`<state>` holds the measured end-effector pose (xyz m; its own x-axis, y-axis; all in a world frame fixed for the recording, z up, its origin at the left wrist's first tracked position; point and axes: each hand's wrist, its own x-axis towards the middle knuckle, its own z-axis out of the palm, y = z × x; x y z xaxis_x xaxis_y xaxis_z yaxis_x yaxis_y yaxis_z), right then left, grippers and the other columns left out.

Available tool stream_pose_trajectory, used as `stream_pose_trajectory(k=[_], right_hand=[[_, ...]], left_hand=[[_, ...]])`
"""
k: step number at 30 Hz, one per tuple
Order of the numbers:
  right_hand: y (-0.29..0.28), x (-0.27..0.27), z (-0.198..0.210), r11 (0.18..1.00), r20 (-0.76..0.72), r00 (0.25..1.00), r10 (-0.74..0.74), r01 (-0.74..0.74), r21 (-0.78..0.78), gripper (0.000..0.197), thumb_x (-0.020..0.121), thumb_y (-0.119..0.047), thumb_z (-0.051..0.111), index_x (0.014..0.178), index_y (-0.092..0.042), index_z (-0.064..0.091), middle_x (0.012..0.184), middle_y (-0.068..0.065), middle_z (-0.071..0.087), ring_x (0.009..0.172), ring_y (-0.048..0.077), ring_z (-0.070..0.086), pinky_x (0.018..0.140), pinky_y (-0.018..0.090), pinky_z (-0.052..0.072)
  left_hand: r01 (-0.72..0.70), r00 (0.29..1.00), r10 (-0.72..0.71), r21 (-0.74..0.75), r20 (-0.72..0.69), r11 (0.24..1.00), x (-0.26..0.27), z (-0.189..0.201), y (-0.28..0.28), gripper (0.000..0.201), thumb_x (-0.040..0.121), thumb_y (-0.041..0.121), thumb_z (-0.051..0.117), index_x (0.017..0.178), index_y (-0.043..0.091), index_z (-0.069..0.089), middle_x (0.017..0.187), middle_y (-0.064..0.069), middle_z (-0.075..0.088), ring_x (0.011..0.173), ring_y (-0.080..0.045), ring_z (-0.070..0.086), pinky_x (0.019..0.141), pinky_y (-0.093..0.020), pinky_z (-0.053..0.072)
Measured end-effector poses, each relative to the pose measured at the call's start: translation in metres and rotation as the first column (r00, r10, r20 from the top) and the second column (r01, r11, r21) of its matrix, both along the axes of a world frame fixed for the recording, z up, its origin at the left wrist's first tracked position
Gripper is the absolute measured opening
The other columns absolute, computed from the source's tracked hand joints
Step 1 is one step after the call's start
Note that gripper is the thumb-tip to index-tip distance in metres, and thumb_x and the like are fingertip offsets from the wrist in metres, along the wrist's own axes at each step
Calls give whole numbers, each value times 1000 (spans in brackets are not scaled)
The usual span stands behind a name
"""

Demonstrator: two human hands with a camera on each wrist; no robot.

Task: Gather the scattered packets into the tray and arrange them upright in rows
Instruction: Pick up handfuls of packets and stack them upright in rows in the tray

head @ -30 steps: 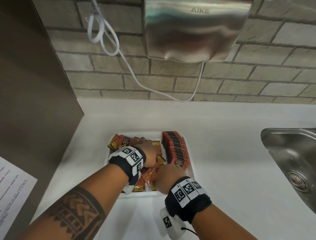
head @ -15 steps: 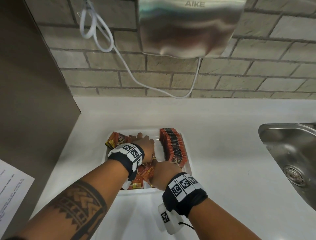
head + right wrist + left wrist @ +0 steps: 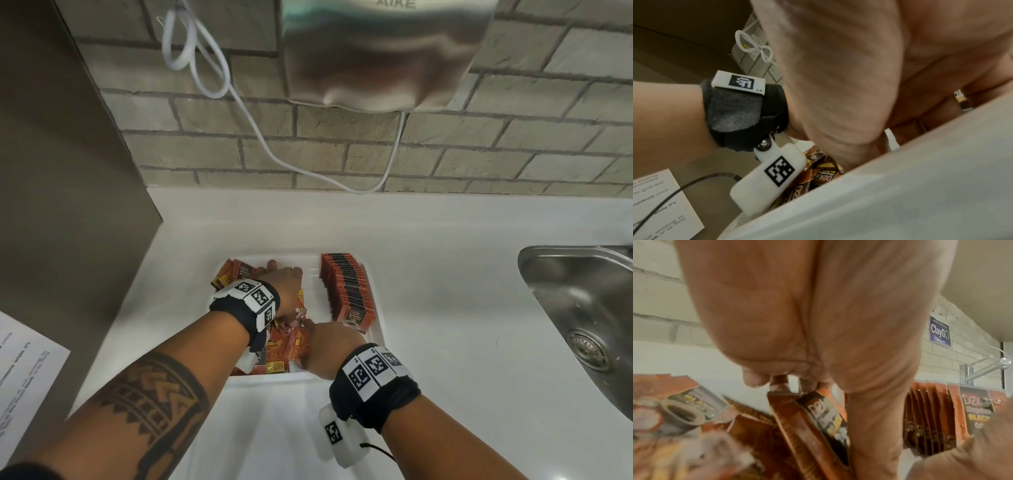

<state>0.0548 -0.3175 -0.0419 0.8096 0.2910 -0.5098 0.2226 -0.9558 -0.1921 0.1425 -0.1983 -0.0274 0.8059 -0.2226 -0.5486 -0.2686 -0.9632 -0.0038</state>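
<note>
A white tray (image 3: 378, 322) sits on the counter. Along its right side stands a row of upright orange-and-black packets (image 3: 346, 291), also seen in the left wrist view (image 3: 929, 418). Loose packets (image 3: 281, 346) lie heaped in its left half. My left hand (image 3: 281, 270) reaches into that heap, and its curled fingertips (image 3: 754, 379) grip the top of a bunch of packets (image 3: 818, 412) standing on edge. My right hand (image 3: 313, 337) is at the tray's near middle and holds loose packets against the heap. Its fingers are mostly hidden.
A steel sink (image 3: 582, 308) is set into the white counter (image 3: 445, 274) at the right. A hand dryer (image 3: 383, 51) and its white cord (image 3: 260, 137) hang on the brick wall behind. A printed sheet (image 3: 24, 370) lies at the left beside a brown panel.
Both hands stay in the tray; the right hand has shifted slightly left toward the left hand and the loose packets. The head view has tipped down a little.
</note>
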Motion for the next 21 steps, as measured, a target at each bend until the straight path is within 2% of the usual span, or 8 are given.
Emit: stream_pose_trajectory(k=[3,5,8,11,15,18,21], right_hand=[[-1,0,-2,1000,-6,1000,10,-10,8,42,99,-36,51,133,-12,47,112,6,65,100,25,63,77,32,43],[-2,1,-2,1000,-21,1000,6,-6,-2,40,99,-35,51,130,-11,49,115,8,64,104,26,63,80,32,44],[-6,1,-3,999,-11,1000,-24,24,21,38,98,-38,52,125,-11,53,112,7,65,99,23,62,76,29,42],[-8,0,-2,997,-9,998,-59,60,39,36,98,-37,52,124,-12,53,112,6,65,99,22,62,75,29,42],[-7,1,-1,990,-15,993,-116,117,81,37,96,-35,53,127,-14,49,106,4,62,87,19,55,74,30,42],[-3,2,3,994,-36,996,-86,89,62,42,97,-36,51,131,-13,46,110,6,63,85,19,50,73,32,40],[1,4,6,989,-45,993,-109,112,96,50,96,-36,53,138,-14,41,114,7,64,87,20,53,72,31,41]], left_hand=[[-31,999,30,-67,-10,997,-3,6,0,75,78,27,85,135,15,38,126,-14,52,125,-33,41,99,-46,46],[-32,999,31,-112,-8,993,-2,7,2,71,80,24,84,136,17,41,123,-12,55,124,-30,42,99,-43,47],[-35,999,34,-168,-4,985,0,6,6,66,83,23,81,138,19,46,126,-8,59,123,-27,48,95,-37,48],[-61,998,66,-232,12,971,2,6,11,62,83,19,81,137,15,51,132,-7,57,116,-25,56,90,-32,49],[-87,993,104,-274,50,958,5,10,17,58,86,21,77,138,14,55,137,-6,55,120,-25,56,93,-31,48],[-137,983,170,-337,69,931,4,12,21,53,85,17,75,135,14,60,133,-6,59,115,-24,59,83,-25,46],[-217,963,264,-411,59,886,5,12,23,46,85,14,73,130,12,63,126,-5,64,105,-21,60,78,-24,44]])
